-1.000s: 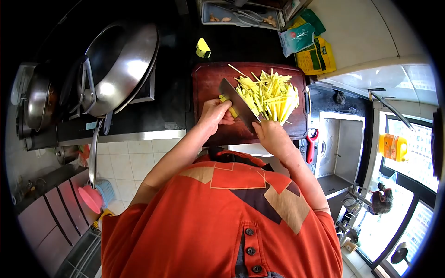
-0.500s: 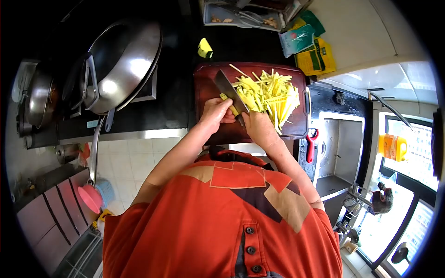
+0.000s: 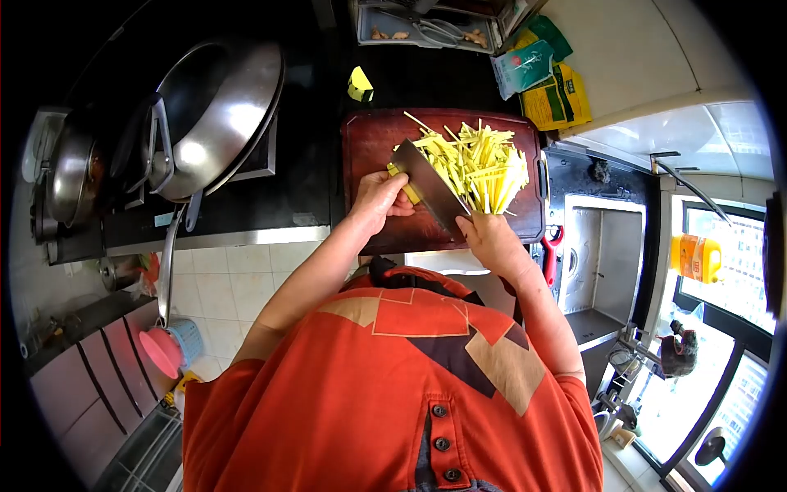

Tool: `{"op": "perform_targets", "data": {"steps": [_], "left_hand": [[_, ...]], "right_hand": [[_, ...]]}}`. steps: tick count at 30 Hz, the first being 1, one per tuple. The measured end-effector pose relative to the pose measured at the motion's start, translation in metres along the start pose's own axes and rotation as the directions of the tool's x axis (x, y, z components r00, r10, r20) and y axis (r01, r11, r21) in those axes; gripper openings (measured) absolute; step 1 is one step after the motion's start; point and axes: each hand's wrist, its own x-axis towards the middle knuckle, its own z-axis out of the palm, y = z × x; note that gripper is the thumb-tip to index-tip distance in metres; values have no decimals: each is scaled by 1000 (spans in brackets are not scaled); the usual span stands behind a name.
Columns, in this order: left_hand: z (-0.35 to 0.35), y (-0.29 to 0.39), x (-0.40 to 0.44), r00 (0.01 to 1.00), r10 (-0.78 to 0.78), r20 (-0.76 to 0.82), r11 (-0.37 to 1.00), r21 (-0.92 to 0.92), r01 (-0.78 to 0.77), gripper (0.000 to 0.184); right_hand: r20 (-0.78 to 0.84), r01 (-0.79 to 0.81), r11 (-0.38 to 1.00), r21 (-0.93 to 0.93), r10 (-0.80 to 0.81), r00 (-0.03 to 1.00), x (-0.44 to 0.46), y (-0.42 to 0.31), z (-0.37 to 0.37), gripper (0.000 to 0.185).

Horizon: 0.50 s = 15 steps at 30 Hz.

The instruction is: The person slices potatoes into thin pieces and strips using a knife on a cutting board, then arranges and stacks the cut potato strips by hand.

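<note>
My left hand point(image 3: 377, 201) is closed on a small stack of pale yellow vegetable pieces point(image 3: 407, 189), with its fingertips pressed near the cut edge. In my right hand point(image 3: 497, 243) is a broad cleaver point(image 3: 434, 190), its handle mostly covered by my fingers. The blade slants across the board, just right of the vegetable pieces. Whether its edge touches them I cannot tell. Beyond the blade lies a heap of thin yellow-green vegetable strips point(image 3: 485, 162). All this sits on a dark red cutting board point(image 3: 373, 135).
A wedge of vegetable point(image 3: 359, 84) lies on the black counter behind the board. To the left a large steel wok point(image 3: 238, 115) stands on the stove. Right of the board are a red-handled tool point(image 3: 551, 256) and the sink point(image 3: 616, 262). Several packets point(image 3: 559, 97) stand at the back right.
My right hand has moved right and slightly toward my body, carrying the cleaver with it. The blade now lies farther right, showing more of its flat. My left hand stays nearly in place.
</note>
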Motion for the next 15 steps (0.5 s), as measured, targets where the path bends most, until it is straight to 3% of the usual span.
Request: {"op": "perform_targets", "data": {"steps": [2, 3, 15], "left_hand": [[-1, 1, -1, 1000, -12, 13, 1000, 17, 12, 20], [-2, 2, -1, 1000, -12, 11, 1000, 19, 12, 20], [0, 3, 0, 1000, -23, -2, 1000, -6, 23, 23]], "right_hand": [[-96, 4, 990, 139, 10, 995, 4, 10, 5, 25], [8, -73, 988, 140, 72, 997, 5, 9, -1, 25], [13, -125, 991, 45, 124, 992, 19, -10, 8, 35]]}}
